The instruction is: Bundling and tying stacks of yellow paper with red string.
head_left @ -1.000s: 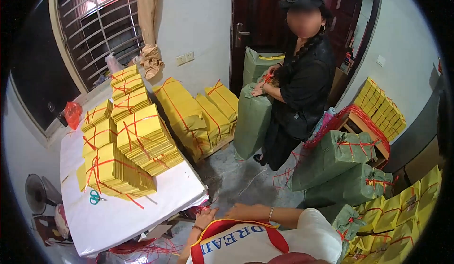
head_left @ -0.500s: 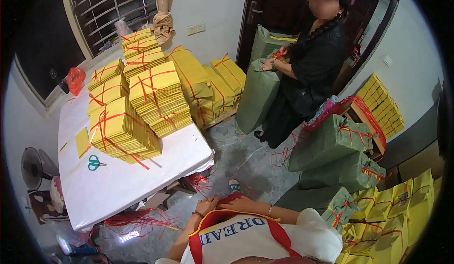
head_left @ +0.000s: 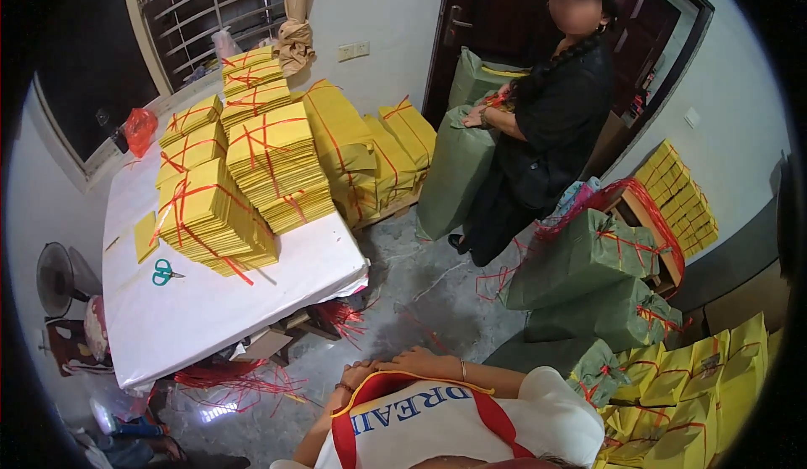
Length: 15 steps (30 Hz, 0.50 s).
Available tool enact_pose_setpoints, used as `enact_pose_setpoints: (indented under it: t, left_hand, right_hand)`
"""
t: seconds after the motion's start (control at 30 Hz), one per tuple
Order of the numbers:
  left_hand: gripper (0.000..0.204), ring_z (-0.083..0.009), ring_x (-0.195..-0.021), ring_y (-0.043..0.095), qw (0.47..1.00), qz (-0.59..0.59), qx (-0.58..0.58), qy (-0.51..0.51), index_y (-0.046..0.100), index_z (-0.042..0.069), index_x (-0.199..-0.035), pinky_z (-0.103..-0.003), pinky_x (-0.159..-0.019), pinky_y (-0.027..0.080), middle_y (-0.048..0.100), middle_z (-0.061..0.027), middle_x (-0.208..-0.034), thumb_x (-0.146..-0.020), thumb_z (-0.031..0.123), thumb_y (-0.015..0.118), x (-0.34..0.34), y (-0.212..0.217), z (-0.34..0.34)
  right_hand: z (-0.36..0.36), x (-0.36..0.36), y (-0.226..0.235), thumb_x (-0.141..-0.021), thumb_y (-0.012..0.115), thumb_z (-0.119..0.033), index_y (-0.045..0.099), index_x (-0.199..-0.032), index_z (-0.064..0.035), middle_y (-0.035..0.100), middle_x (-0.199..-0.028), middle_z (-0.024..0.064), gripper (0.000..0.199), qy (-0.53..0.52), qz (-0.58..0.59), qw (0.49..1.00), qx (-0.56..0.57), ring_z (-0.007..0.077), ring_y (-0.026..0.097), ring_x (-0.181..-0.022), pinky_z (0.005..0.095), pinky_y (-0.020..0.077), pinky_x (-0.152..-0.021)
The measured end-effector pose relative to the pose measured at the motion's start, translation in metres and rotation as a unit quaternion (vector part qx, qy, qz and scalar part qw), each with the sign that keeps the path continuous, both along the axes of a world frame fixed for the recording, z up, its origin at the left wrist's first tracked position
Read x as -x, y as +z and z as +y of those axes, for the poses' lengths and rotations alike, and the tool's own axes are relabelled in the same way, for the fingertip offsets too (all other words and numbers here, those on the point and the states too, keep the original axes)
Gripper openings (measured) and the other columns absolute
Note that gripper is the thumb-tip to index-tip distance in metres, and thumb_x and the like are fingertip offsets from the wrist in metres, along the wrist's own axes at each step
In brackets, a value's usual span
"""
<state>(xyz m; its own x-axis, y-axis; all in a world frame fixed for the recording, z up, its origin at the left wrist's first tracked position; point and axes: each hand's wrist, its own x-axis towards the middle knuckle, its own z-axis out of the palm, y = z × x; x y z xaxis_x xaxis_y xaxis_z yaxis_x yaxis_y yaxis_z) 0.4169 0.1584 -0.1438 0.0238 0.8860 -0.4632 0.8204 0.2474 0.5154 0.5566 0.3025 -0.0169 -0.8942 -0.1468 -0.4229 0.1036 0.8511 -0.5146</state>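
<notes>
Grey concrete floor point(head_left: 420, 301), littered with loose red string, runs between a white-covered tabletop point(head_left: 210, 309) and heaps of packed goods. Nearest the camera, the wearer's two forearms come in from the lower edge and bend across a white apron with red straps point(head_left: 437, 423). The left hand point(head_left: 357, 374) lies flat, fingers loosely spread, at the apron's top edge; the right hand point(head_left: 414, 358) rests open just beside it, a thin bracelet on its wrist. Neither hand grips anything. Both hang over the floor, apart from the tabletop's near corner to the left. On that tabletop, green-handled scissors point(head_left: 166, 272) lie near the tall stacks of yellow paper bundles tied with red string point(head_left: 244, 175), well apart from the hands. To the right sit green paper-wrapped parcels bound in red string point(head_left: 588, 259). Farther off, a person in black clothes point(head_left: 555, 124) stands by a dark wooden door point(head_left: 479, 7), holding an upright green parcel point(head_left: 458, 166) with both hands.
</notes>
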Motion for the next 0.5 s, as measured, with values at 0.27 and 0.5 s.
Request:
enact_pose_setpoints:
  t: [0.27, 0.5]
  left_hand:
    - [0.040, -0.0248, -0.105, 0.049, 0.995, 0.047, 0.015, -0.088, 0.043, 0.022, -0.119, -0.045, -0.082, 0.037, 0.052, -0.0072, -0.112, -0.082, 0.038, 0.041, -0.038, 0.042, 0.062]
    - [0.041, -0.0246, -0.107, 0.048, 0.991, 0.035, 0.010, -0.125, 0.043, 0.023, -0.119, -0.046, -0.084, 0.036, 0.051, -0.0087, -0.113, -0.082, 0.040, 0.041, -0.071, 0.048, 0.105]
  right_hand:
    - [0.025, -0.056, 0.000, -0.085, 0.039, -0.036, 0.020, -0.131, -0.0237, 0.053, -0.111, 0.0147, 0.052, -0.084, -0.009, 0.996, -0.010, 0.0339, 0.052, -0.100, 0.0517, 0.0377, -0.080]
    - [0.056, -0.097, -0.016, -0.084, 0.040, -0.035, 0.019, -0.132, -0.0242, 0.049, -0.119, 0.0139, 0.053, -0.113, -0.020, 0.993, -0.013, 0.0339, 0.055, -0.096, 0.0518, 0.0423, -0.072]
